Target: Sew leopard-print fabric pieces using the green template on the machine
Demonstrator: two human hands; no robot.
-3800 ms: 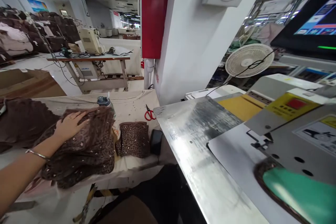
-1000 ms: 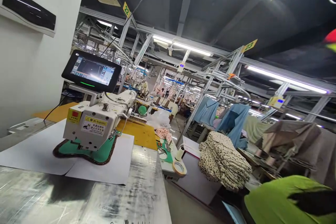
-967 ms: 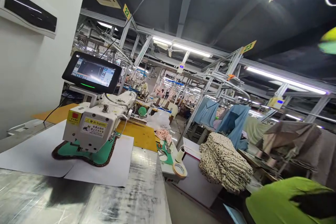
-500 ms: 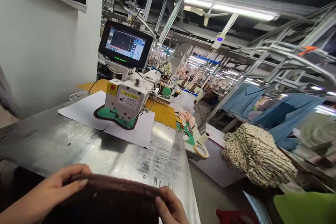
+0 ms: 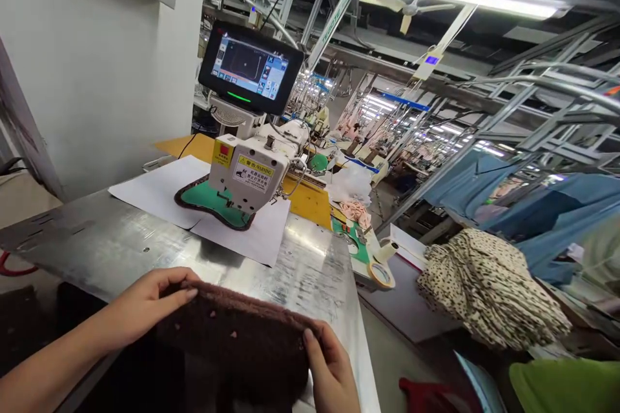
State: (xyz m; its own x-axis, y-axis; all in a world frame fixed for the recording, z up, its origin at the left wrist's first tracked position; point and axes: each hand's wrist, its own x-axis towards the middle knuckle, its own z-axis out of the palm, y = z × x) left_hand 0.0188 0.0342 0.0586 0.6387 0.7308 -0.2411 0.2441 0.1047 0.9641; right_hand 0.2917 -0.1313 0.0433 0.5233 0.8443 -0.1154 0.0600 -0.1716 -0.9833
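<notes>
A metal counter (image 5: 121, 245) stretches ahead of both hands. Beyond them on it stands a white sewing machine (image 5: 254, 171) over a green template (image 5: 213, 201) on white sheets, with a lit screen (image 5: 249, 68) above. To the right of the hands, off the counter, lies a heap of spotted cloth (image 5: 489, 290). A brown fuzzy fabric piece (image 5: 237, 335) lies at the counter's near edge. The left hand (image 5: 145, 303) pinches its left end in a closed grip; the right hand (image 5: 329, 374) clasps its right end.
</notes>
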